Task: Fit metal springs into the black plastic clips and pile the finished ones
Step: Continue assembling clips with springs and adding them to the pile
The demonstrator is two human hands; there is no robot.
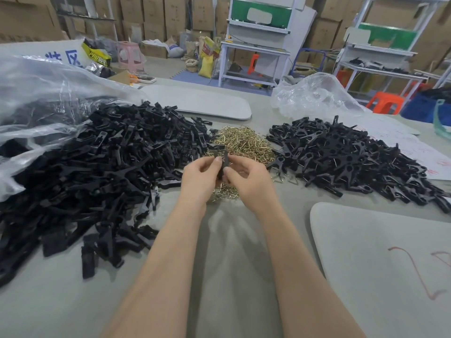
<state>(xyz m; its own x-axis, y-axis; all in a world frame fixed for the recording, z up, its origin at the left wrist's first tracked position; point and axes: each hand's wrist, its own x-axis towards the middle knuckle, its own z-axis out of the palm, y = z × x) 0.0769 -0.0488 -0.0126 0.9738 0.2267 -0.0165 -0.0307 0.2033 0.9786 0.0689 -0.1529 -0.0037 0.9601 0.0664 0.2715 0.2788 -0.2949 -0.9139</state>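
Note:
My left hand (pixel 199 178) and my right hand (pixel 246 178) meet at the table's middle, both pinching one black plastic clip (pixel 223 159) held upright between the fingertips. Just behind and under my hands lies a heap of brass-coloured metal springs (pixel 244 145). A big pile of loose black clip halves (pixel 102 172) spreads over the left of the table. On the right sits a pile of assembled clips (pixel 349 157) with springs showing in them. Whether a spring sits in the held clip is hidden by my fingers.
A clear plastic bag (pixel 36 98) lies over the left pile's far side, and another crumpled bag (pixel 314 96) sits behind the right pile. Grey boards lie at the back centre (pixel 200 101) and front right (pixel 380 259). Papers (pixel 415 147) lie at the right edge.

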